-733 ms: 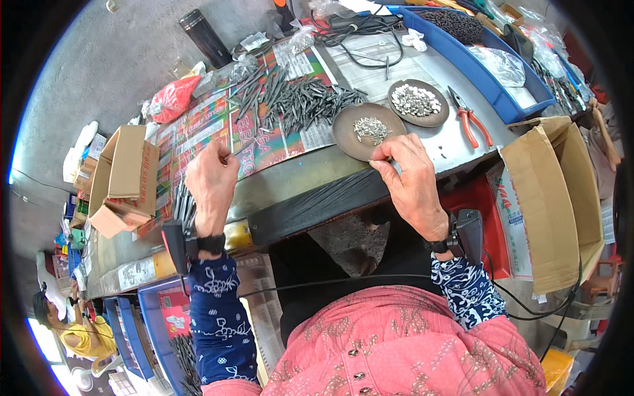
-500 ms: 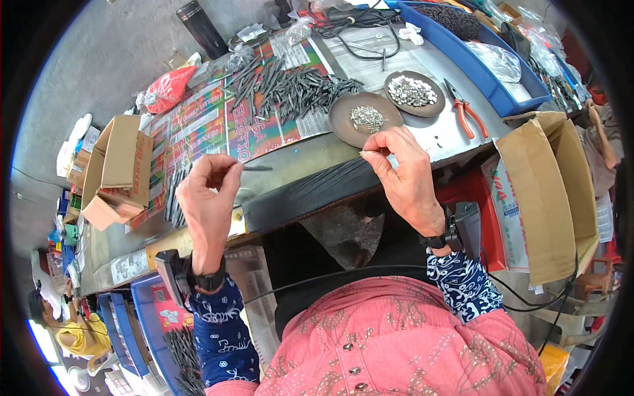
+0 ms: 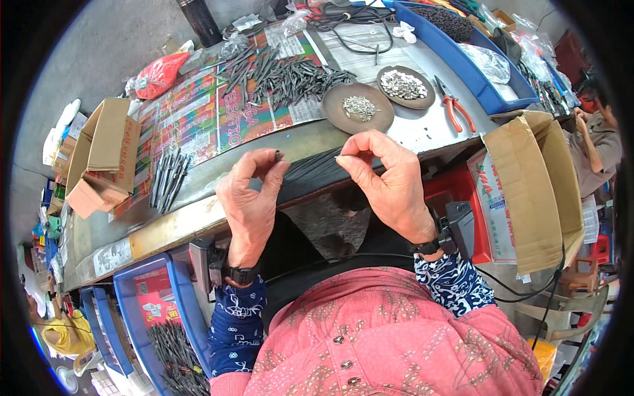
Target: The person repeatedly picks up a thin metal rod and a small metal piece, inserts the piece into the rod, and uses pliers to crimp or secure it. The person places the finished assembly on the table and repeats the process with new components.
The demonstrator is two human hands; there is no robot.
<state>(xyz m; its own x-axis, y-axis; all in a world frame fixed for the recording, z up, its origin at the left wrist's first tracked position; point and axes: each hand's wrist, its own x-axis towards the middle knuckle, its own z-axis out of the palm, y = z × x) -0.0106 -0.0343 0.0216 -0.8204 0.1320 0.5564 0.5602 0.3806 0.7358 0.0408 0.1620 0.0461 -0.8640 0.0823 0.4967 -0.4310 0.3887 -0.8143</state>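
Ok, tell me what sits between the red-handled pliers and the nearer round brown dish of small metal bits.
In the head view, a second round brown dish of metal bits lies between the red-handled pliers and the nearer round brown dish.

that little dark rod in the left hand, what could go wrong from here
1. The left hand pinches the dark rod only at its fingertips, raised in front of the table edge; a slip would likely drop it into the lap or to the floor.
2. The right hand pinches something too small to make out; it could easily be lost when brought to the rod.
3. The brown dish of small metal pieces sits near the edge, so a stray elbow might spill it.
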